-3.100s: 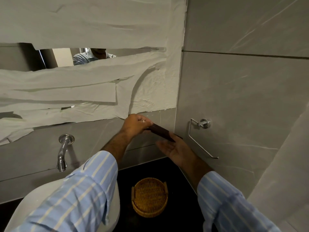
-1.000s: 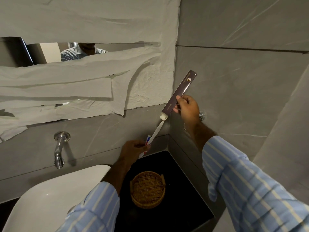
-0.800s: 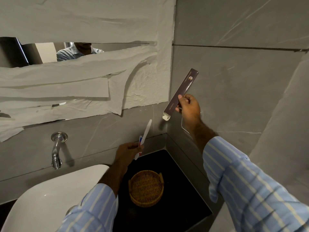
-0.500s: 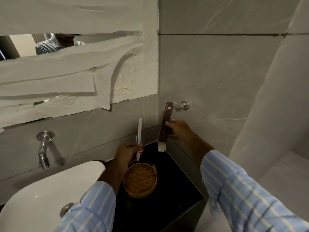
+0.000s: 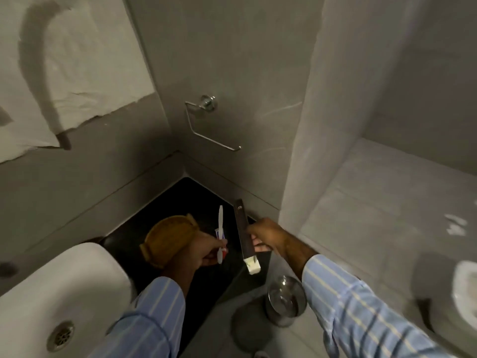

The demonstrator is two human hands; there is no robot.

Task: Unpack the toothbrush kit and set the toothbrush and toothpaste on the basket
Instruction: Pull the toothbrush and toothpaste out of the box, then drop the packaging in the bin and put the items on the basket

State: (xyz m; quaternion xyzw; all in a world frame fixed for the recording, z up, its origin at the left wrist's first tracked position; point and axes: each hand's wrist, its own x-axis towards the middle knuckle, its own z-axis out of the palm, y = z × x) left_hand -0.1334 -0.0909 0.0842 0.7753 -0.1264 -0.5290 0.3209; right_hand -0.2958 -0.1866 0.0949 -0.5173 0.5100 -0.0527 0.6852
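Left hand (image 5: 204, 250) grip pinches toothbrush (image 5: 220, 223), seemingly toothpaste (image 5: 221, 237); right hand (image 5: 268, 236) grip pinches box (image 5: 243, 233).

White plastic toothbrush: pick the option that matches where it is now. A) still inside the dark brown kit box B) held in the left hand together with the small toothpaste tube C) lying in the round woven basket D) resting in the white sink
B: the white plastic toothbrush stands up out of the left hand alongside the small toothpaste tube, above the round woven basket, while the right hand holds the dark brown kit box.
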